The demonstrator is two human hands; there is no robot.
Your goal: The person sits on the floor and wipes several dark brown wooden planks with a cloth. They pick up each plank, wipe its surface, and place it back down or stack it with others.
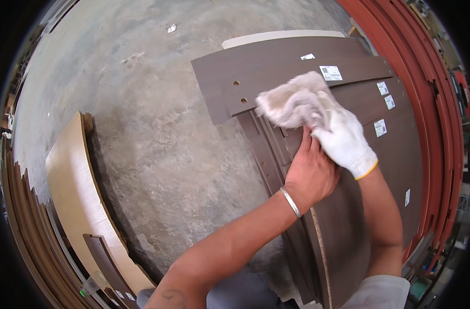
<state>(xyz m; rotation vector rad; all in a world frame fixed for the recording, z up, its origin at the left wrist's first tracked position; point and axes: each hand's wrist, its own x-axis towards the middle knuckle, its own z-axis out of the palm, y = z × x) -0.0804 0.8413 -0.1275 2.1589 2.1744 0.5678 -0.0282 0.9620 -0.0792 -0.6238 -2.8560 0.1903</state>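
My right hand, in a white knit glove with a yellow cuff edge, grips a fluffy pale cloth over the stacked dark brown panels. Just below it is my left hand, bare, with a silver bangle at the wrist. Its fingers are closed at the upper end of a dark brown panel whose raw tan edge runs down toward me. The left fingertips reach the cloth's lower side; the gloved hand partly hides them. Another brown panel with two round holes lies beyond the cloth.
White labels are stuck on several panels. Red metal beams line the right side. On the left, a light wood board rests above the concrete floor, with a narrow brown strip on it and brown boards beside it.
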